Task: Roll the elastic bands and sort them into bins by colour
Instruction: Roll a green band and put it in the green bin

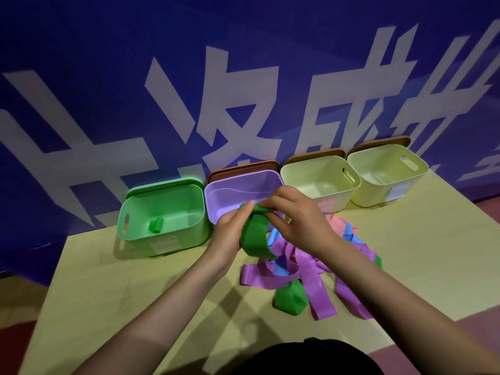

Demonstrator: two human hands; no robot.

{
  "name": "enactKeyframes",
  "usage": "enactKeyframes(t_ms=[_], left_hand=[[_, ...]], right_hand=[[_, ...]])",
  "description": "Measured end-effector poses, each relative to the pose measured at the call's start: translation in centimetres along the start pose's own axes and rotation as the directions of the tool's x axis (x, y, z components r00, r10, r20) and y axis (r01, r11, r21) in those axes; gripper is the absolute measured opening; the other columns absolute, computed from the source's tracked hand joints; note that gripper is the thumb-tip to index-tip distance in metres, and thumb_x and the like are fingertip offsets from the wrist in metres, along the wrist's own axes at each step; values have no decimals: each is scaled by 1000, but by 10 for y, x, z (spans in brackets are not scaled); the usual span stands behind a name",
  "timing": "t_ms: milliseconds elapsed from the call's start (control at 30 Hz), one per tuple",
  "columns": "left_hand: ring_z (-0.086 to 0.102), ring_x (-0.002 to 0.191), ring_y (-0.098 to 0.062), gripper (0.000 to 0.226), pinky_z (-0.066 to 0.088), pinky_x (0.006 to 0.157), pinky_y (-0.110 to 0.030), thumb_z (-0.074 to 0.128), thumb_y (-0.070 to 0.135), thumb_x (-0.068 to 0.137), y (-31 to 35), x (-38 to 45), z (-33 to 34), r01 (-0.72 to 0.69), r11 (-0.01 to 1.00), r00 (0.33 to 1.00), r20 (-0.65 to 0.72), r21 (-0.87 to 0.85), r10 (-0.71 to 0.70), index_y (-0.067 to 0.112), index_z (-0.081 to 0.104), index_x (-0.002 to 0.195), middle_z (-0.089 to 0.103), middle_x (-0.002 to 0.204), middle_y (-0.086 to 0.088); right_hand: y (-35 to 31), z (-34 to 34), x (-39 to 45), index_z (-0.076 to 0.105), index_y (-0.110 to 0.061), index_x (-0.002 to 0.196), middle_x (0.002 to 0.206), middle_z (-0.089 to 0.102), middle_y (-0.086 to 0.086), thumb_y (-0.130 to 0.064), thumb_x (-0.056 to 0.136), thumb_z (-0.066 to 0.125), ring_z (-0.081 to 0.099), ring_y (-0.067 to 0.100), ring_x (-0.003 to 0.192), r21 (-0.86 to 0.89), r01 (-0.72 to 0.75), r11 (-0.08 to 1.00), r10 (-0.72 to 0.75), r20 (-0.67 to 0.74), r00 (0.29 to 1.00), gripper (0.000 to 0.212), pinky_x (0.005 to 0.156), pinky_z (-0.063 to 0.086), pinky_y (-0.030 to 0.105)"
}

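Pinching the top end of the green band [254, 236], your left hand [230, 228] and right hand [295, 215] meet over the near rim of the purple bin [216, 196], fingertips of both curled onto the folded edge as if starting the roll. The band hangs from that pinch toward 6 o'clock, limp and thin; it looks light, soft and springy, so it will likely uncoil unless you keep the first turns tight and hold it across the full width at the end.

At 5 o'clock from your hands lies the loose pile of bands [305, 269], purple, blue, pink and another green, tangled on the table [135, 280].

4 bins stand along the table's far edge. The green bin [140, 234] at 9 o'clock holds 1 green roll [156, 224]. The purple bin shows no bands where visible; the cream bin [341, 196] and yellow bin [405, 190] at 2 o'clock look unfilled.
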State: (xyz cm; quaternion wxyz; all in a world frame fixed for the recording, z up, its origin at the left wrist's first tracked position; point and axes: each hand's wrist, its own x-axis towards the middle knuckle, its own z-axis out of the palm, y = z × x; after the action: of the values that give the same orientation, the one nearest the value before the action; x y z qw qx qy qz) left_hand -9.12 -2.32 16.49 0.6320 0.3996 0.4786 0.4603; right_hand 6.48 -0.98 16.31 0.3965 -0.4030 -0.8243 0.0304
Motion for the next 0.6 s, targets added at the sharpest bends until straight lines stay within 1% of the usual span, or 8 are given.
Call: enactKeyframes(t_ms=[67, 100, 200, 267, 333, 433, 533, 600], left_hand=[[65, 75, -14, 24, 50, 71, -27, 47, 20, 99, 0, -2, 0, -8, 999, 1000, 15, -32, 8, 9, 69, 96, 71, 83, -4], [65, 75, -13, 24, 50, 69, -24, 46, 17, 99, 0, -3, 0, -13, 999, 999, 29, -47, 14, 9, 68, 97, 71, 83, -3], [66, 81, -11, 24, 51, 72, -19, 43, 13, 100, -2, -6, 0, -57, 998, 997, 56, -27, 58, 12, 67, 100, 73, 89, -1], [66, 89, -14, 23, 50, 78, -23, 44, 13, 100, -3, -6, 1, -99, 995, 993, 59, 12, 98, 15, 67, 102, 73, 95, -1], [65, 90, -15, 22, 49, 79, -29, 44, 15, 100, -2, -5, 2, -128, 990, 991, 42, 56, 126, 18, 65, 103, 72, 95, 1], [65, 83, -14, 18, 51, 77, -33, 45, 15, 100, 1, -3, 2, -175, 977, 984, 15, 119, 175, 17, 63, 101, 71, 88, 3], [67, 79, -14, 16, 56, 73, -35, 46, 13, 99, 3, -6, 2, -208, 965, 978, 41, 162, 204, 9, 61, 102, 71, 87, 0], [66, 80, -13, 17, 55, 71, -28, 48, 13, 98, 1, -6, 2, -210, 960, 978, 32, 185, 208, 5, 62, 105, 70, 89, -4]], right_hand=[[4, 0, 0, 70, -5, 97, 88, 61, 9, -19, 87, 53, 51, 16, 85, -12, 28, 1000, -27, 28, 999, 24, 74, 40, 21], [5, -1, -1, 71, -6, 101, 91, 61, 9, -19, 86, 53, 53, 16, 88, 34, 5, 999, -7, 46, 999, 26, 76, 43, 22], [3, -6, -2, 65, -10, 119, 104, 61, 6, -18, 82, 50, 57, 9, 96, 287, -169, 943, 134, 137, 982, 41, 84, 45, 18], [0, -7, -4, 59, -17, 127, 110, 61, 4, -25, 80, 48, 56, 5, 100, 401, -315, 860, 254, 199, 947, 48, 87, 44, 16], [-6, -7, -6, 59, -26, 123, 112, 63, 4, -30, 81, 50, 59, 7, 99, 510, -431, 744, 349, 253, 902, 43, 87, 47, 20], [-13, -9, -7, 62, -29, 110, 96, 67, -1, -19, 86, 55, 63, 5, 85, 643, -475, 601, 403, 270, 875, 27, 79, 49, 19], [-14, -7, -7, 66, -26, 104, 84, 68, -3, -12, 89, 63, 63, 6, 75, 652, -491, 578, 456, 241, 857, 21, 74, 50, 21], [-12, -3, -6, 68, -27, 97, 83, 69, -4, -6, 90, 63, 63, 8, 75, 631, -504, 589, 474, 236, 848, 23, 74, 54, 27]])
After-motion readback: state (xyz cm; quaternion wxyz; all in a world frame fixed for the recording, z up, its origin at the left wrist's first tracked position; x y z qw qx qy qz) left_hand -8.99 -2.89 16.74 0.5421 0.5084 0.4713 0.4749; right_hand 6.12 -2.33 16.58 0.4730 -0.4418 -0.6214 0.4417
